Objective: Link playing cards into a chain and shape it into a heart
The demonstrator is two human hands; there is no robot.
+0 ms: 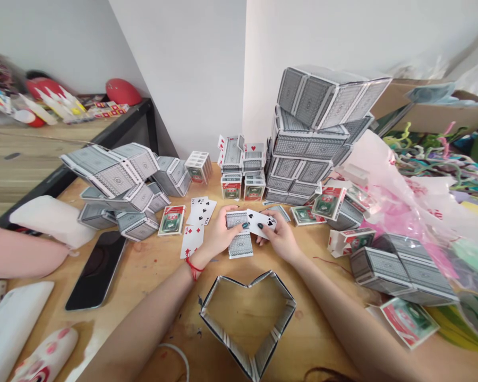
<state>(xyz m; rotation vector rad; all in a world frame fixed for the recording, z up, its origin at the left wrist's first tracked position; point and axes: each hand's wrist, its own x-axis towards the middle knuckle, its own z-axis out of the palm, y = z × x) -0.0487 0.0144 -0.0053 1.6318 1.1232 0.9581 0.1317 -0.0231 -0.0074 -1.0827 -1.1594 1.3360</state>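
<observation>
My left hand (pixel 228 233) is closed on grey-backed playing cards (pixel 237 217), thumb on top. Below its fingers another grey-backed card (pixel 241 248) shows, and I cannot tell whether it is joined to the upper one. My right hand (pixel 281 239) pinches a face-up spade playing card (pixel 258 220), whose left edge overlaps the cards in my left hand. Close to my left wrist lie loose face-up cards (pixel 191 241). A heart-shaped frame of cards (pixel 245 339) stands on the table between my forearms.
Stacked card boxes rise at the right (pixel 306 132) and left (pixel 119 175). Card packs (pixel 172 220) lie about the wooden table. A black phone (pixel 97 270) and another person's arm (pixel 19 252) are at left. Pink plastic (pixel 382 175) and a cardboard box (pixel 434 111) are at right.
</observation>
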